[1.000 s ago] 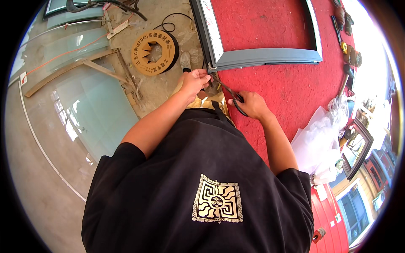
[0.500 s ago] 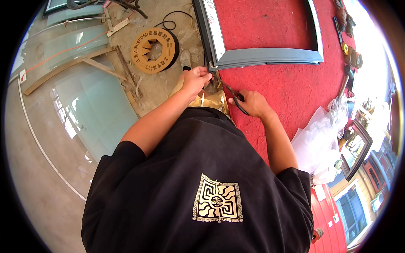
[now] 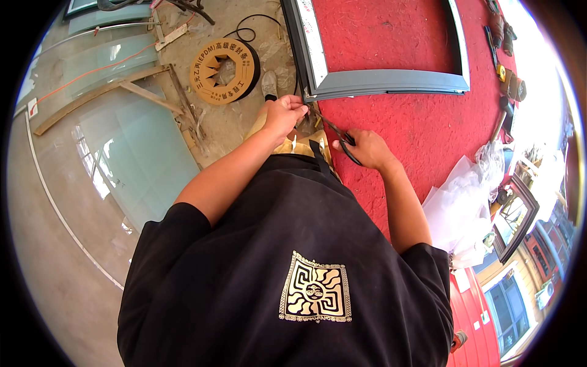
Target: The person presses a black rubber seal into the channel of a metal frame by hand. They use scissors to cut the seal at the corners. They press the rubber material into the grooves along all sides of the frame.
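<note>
My left hand [image 3: 284, 116] is closed in a pinch at the near left corner of a grey window frame [image 3: 379, 82], on the end of a thin black rubber strip that runs along the frame's left side. The fingers mostly hide the strip there. My right hand [image 3: 370, 148] grips dark scissors [image 3: 333, 127], the blades pointing up and left to the strip beside my left fingertips. The blades look nearly closed. A short dark strip piece [image 3: 318, 156] shows in front of my waist, below the scissors.
The frame lies on a red-covered table [image 3: 403, 122]. A cardboard-sided reel [image 3: 208, 85] and a loose black strip [image 3: 247, 30] are on the floor at left. Glass panes [image 3: 131, 165] and wooden bars [image 3: 101, 101] stand farther left. Tools [image 3: 504, 76] and clear plastic [image 3: 455, 196] line the right edge.
The scissors' handles have come closer together. A short dark strip piece now shows by my waist, where none was visible before. My hands stay in nearly the same place.
</note>
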Motion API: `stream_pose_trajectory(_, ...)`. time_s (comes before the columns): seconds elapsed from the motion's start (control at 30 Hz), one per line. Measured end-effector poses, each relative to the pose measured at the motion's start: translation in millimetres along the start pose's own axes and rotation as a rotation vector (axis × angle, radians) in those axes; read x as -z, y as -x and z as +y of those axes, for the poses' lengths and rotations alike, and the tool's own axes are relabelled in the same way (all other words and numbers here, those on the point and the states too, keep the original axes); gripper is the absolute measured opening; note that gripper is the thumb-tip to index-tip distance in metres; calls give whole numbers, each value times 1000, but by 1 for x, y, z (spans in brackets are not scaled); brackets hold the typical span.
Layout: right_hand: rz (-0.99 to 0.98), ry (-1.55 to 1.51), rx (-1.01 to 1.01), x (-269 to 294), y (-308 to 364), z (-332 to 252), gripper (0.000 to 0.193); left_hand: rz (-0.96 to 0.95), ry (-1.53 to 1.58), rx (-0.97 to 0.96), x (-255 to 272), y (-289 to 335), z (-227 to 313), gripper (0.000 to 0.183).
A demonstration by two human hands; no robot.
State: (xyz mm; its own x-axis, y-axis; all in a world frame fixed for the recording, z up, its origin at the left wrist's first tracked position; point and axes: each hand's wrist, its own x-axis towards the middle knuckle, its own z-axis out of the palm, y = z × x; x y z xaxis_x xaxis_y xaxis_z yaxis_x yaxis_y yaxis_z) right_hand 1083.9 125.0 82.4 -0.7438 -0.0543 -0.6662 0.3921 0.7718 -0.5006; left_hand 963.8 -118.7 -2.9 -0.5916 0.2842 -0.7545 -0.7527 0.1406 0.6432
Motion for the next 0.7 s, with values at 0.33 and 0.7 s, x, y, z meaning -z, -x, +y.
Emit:
stream_pose_trajectory(0.33,-3,-11,15,-2,-3,3,69,-15,-9,2,0,4,6,23)
stream_pose_trajectory(0.7,-28,-42,36,-4,-5,7,69,-23,-42,0,3,1,3,24)
